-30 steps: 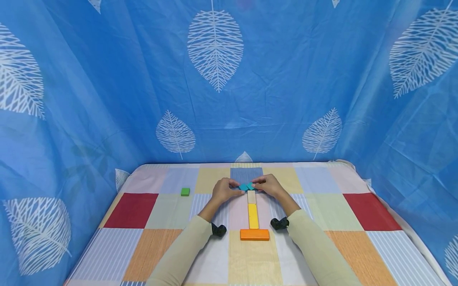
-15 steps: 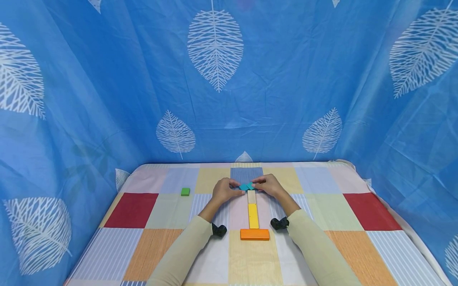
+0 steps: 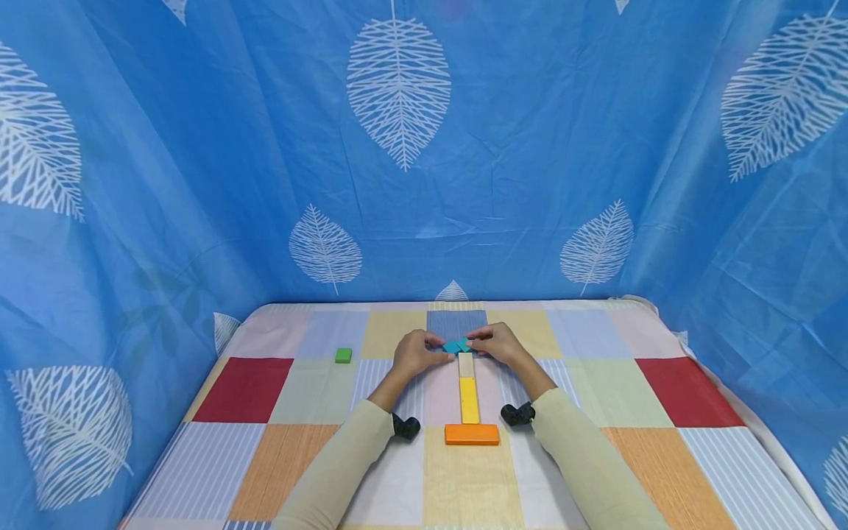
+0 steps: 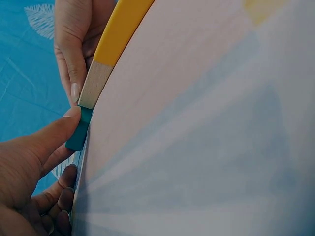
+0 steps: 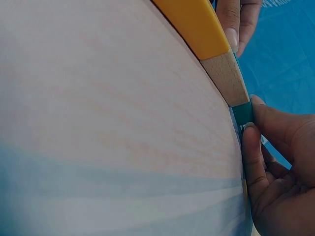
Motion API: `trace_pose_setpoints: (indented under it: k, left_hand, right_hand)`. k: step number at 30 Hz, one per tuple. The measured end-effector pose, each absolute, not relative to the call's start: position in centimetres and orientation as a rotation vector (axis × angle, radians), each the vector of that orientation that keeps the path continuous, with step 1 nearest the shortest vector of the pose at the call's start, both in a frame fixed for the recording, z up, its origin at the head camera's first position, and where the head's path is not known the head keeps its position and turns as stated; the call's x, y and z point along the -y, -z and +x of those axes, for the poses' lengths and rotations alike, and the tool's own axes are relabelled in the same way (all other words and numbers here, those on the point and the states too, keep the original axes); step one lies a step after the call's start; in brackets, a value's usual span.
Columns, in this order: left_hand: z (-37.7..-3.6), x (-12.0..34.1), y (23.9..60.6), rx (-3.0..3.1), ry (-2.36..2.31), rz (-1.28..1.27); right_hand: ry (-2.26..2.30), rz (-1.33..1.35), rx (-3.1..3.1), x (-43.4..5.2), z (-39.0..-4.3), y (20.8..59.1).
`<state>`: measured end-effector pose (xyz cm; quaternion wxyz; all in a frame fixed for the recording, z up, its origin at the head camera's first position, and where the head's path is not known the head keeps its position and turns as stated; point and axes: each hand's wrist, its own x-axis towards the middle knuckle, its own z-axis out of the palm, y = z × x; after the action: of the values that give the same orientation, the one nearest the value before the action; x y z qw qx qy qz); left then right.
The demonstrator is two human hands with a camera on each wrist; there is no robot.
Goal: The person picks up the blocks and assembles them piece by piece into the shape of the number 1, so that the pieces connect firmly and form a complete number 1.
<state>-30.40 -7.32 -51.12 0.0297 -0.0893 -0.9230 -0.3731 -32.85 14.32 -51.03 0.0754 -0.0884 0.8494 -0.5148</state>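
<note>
At the far end of a row of blocks, two teal blocks lie side by side at an angle in the head view. My left hand [image 3: 416, 353] pinches the left teal block [image 4: 78, 130] between thumb and fingers. From the other side, my right hand [image 3: 498, 342] grips the right teal block [image 5: 242, 114] with its thumb and a finger. Touching the teal blocks is a plain wooden block [image 3: 467, 365], followed by a longer yellow block [image 3: 469, 401]. An orange block [image 3: 472, 435] lies crosswise at the near end of the row.
A small green block [image 3: 343, 355] lies apart, to the left of my left hand. Everything sits on a patchwork cloth [image 3: 331, 449] over the table. Blue curtains [image 3: 490, 184] with white leaf prints stand behind the table and at both sides.
</note>
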Motion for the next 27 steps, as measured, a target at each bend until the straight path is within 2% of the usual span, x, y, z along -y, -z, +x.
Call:
trace_pose_setpoints:
  k: [27]
  left_hand:
    - [-30.42,7.27,51.15,2.853,1.123,-0.282]
  right_hand:
    - [1.527,-0.261,-2.560,-14.37,-32.95,51.18]
